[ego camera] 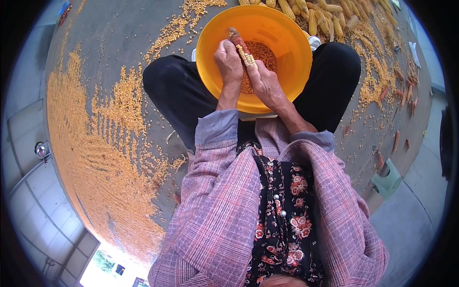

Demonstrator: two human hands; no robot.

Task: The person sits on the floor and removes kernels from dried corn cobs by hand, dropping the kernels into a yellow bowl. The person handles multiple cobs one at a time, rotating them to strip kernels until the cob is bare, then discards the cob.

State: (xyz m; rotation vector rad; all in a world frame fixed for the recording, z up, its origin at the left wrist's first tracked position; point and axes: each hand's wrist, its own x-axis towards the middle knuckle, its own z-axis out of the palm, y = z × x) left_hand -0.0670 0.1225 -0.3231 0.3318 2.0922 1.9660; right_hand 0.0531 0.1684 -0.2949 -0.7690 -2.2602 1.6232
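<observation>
My left hand (228,62) is closed around the upper part of a partly shelled corn cob (244,50). Its reddish core shows near the dark far end, while rows of pale kernels remain along one side. At the lower end my right hand (265,80) grips the same cob, thumb pressed by the kernels. Both hands are over a yellow plastic bucket (294,46) between my knees. Loose corn kernels (263,55) lie in its bottom, partly hidden by my hands and the cob.
Unshelled corn cobs (322,19) are heaped beyond the bucket to the right. Bare red cobs (408,88) lie scattered at the far right, near a pale green plastic stool (387,181). A broad layer of kernels (100,172) covers the floor at left.
</observation>
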